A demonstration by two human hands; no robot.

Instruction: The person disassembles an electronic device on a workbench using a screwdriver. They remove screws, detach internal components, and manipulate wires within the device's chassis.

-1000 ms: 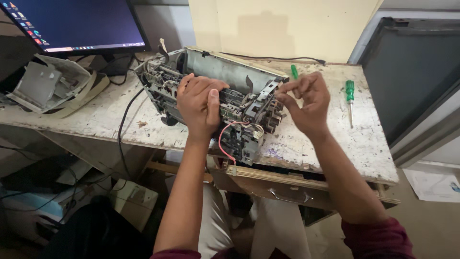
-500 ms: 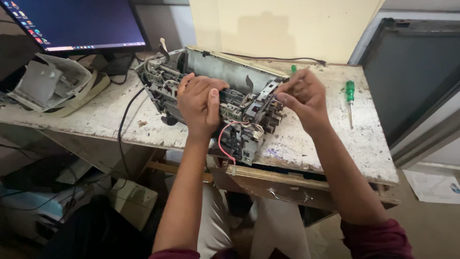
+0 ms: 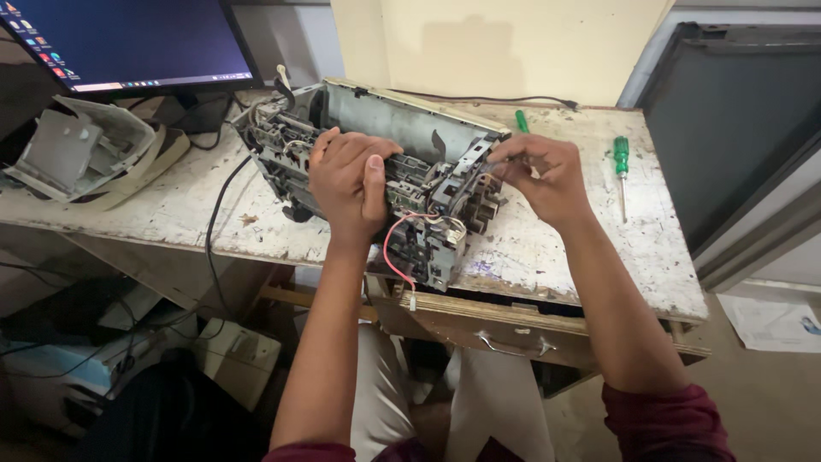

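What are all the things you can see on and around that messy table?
stripped printer frame: one, grey metal with a red wire, middle of table
table: one, scuffed white, drawer below
green screwdriver: one, lying at the right of the table
second green tool: one, behind the right hand, partly hidden
monitor: one, dark blue screen, back left
grey plastic cover: one, left end of table
dark panel: one, leaning at right
left hand: resting on top of the frame
right hand: fingers pinched at the frame's right end
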